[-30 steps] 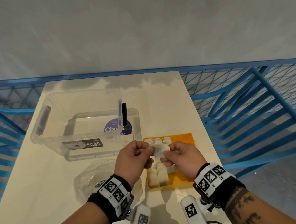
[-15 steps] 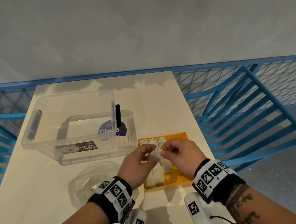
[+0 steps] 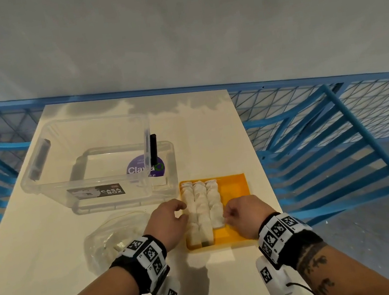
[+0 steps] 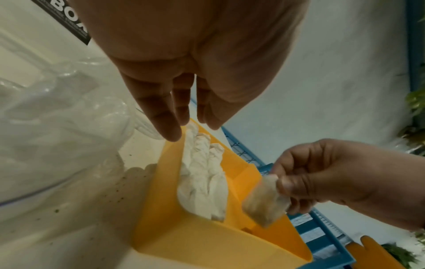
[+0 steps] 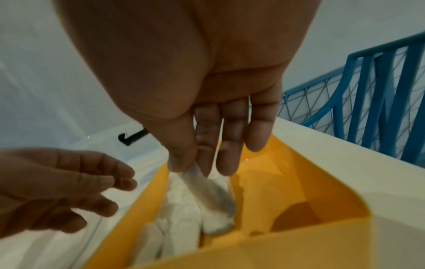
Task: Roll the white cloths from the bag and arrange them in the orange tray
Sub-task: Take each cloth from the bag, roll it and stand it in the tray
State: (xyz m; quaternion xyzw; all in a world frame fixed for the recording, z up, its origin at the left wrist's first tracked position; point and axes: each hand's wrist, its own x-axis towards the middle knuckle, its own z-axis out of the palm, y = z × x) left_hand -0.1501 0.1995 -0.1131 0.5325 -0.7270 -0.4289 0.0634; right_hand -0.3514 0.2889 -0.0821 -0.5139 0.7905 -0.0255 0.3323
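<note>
Your right hand (image 3: 243,212) pinches a rolled white cloth (image 4: 264,202) between thumb and fingers, holding it over the orange tray (image 3: 236,186), just beside the rolled cloths (image 3: 203,207) that already lie in rows along the tray's left side. Your left hand (image 3: 168,221) holds nothing; its fingers are loosely bent, next to the tray's left wall. The clear bag (image 3: 111,234), with white cloth inside, lies on the table (image 3: 210,124) left of the tray. A clear plastic box (image 3: 84,164) stands behind the bag.
</note>
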